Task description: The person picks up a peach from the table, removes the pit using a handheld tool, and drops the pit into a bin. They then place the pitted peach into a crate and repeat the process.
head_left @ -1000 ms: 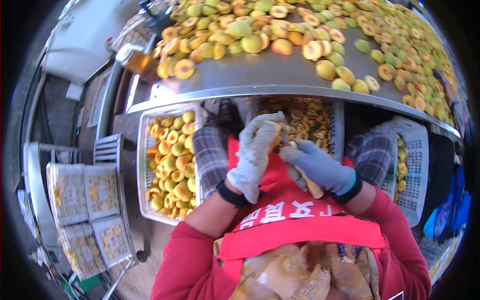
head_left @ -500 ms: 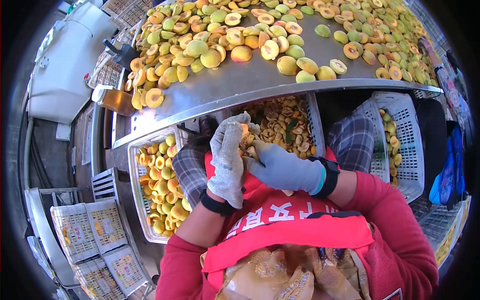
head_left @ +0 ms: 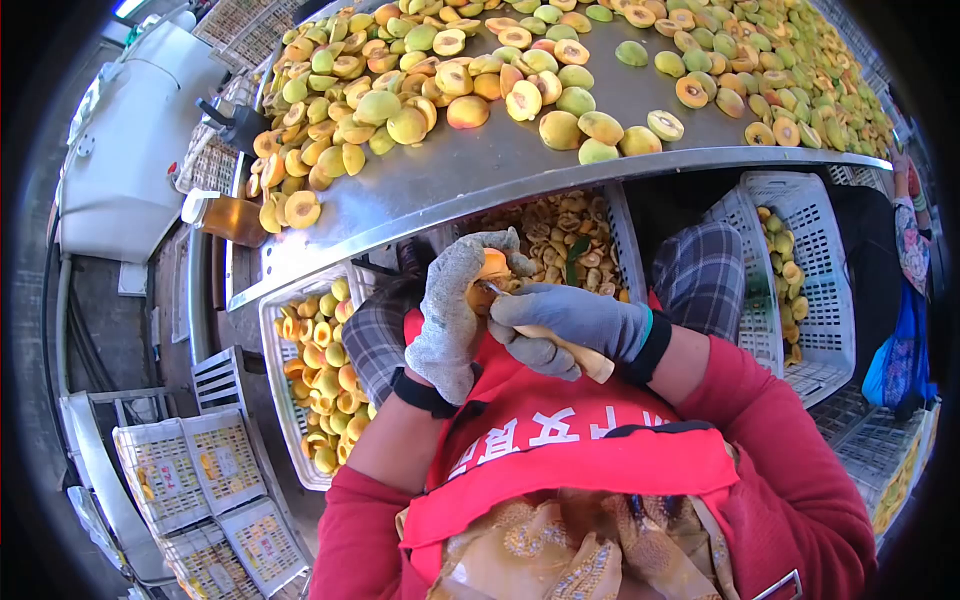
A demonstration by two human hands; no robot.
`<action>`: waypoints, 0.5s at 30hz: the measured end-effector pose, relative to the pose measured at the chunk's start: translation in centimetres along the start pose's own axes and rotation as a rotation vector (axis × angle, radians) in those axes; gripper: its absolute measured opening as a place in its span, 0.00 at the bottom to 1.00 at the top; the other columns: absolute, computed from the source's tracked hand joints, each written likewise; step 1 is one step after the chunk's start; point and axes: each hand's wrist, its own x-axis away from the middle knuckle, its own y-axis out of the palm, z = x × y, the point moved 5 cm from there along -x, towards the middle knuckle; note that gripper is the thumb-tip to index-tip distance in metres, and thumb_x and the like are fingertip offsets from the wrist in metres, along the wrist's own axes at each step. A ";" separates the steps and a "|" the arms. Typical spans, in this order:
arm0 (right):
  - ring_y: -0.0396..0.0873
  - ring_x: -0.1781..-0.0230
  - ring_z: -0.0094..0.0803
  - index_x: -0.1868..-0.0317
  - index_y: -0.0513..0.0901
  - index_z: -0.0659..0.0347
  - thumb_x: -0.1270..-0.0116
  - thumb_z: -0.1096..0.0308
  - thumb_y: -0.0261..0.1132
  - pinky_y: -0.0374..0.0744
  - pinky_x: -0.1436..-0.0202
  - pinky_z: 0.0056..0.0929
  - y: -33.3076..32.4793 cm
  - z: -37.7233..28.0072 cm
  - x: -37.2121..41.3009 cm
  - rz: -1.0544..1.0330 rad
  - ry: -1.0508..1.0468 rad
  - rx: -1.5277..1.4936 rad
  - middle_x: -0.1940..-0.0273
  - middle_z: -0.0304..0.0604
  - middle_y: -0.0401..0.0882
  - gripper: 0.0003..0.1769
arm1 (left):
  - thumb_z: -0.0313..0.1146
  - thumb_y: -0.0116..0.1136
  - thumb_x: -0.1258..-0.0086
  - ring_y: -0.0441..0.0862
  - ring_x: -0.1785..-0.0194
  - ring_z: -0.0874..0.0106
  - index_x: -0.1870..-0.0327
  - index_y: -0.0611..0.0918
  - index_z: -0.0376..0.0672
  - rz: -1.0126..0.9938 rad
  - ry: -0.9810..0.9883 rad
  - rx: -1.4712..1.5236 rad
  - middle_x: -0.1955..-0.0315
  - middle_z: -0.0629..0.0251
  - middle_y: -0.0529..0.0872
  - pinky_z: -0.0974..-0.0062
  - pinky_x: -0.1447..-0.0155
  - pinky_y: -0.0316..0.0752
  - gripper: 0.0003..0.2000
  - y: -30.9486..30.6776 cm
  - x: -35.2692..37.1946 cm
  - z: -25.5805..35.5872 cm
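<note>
My left hand [head_left: 448, 312], in a grey knit glove, is closed round a peach half [head_left: 492, 266] with its orange flesh facing my right. My right hand [head_left: 575, 325], in a blue-grey coated glove, grips a pitting tool by its pale wooden handle [head_left: 585, 362]. The tool's metal tip touches the peach flesh; its exact shape is mostly hidden. Below and beyond my hands, a crate [head_left: 628, 245] holds peach scraps and pits [head_left: 570, 235]. Left of my knee, a white crate [head_left: 283, 420] holds hollowed peach halves [head_left: 325, 385].
A metal table [head_left: 420, 185] in front carries many cut peach halves [head_left: 380, 105]. On its left corner lies a jar of amber liquid [head_left: 228, 218]. White crates [head_left: 815, 270] stand to the right, one with peach halves. Stacked crates [head_left: 210, 490] are at lower left.
My right hand has turned, so the wooden handle now shows below it. The left hand still holds the peach half, whose orange flesh shows more. The view has shifted slightly.
</note>
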 end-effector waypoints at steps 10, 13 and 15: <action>0.62 0.90 0.20 0.61 0.74 0.61 0.28 0.48 0.48 0.64 0.88 0.21 -3.0 -1.0 0.1 -0.633 -0.276 -0.799 0.84 0.32 0.65 0.22 | 0.58 0.44 0.33 0.80 0.64 0.63 0.53 0.76 0.41 0.128 0.001 0.468 0.63 0.58 0.81 0.66 0.57 0.76 0.26 -0.5 -2.3 -1.6; 0.63 0.88 0.20 0.61 0.76 0.61 0.29 0.48 0.50 0.65 0.86 0.21 -5.3 -0.3 -0.5 -0.434 -0.319 -0.850 0.83 0.31 0.64 0.22 | 0.57 0.45 0.32 0.81 0.64 0.62 0.53 0.75 0.42 0.099 0.050 0.430 0.62 0.57 0.82 0.67 0.59 0.77 0.24 -2.0 -1.4 0.4; 0.63 0.86 0.19 0.61 0.77 0.61 0.29 0.48 0.49 0.66 0.83 0.21 -5.9 -0.4 -0.4 -0.434 -0.327 -0.858 0.83 0.31 0.64 0.23 | 0.54 0.46 0.31 0.82 0.64 0.62 0.54 0.75 0.42 0.120 0.119 0.417 0.62 0.57 0.82 0.69 0.59 0.79 0.22 -3.7 -0.4 2.1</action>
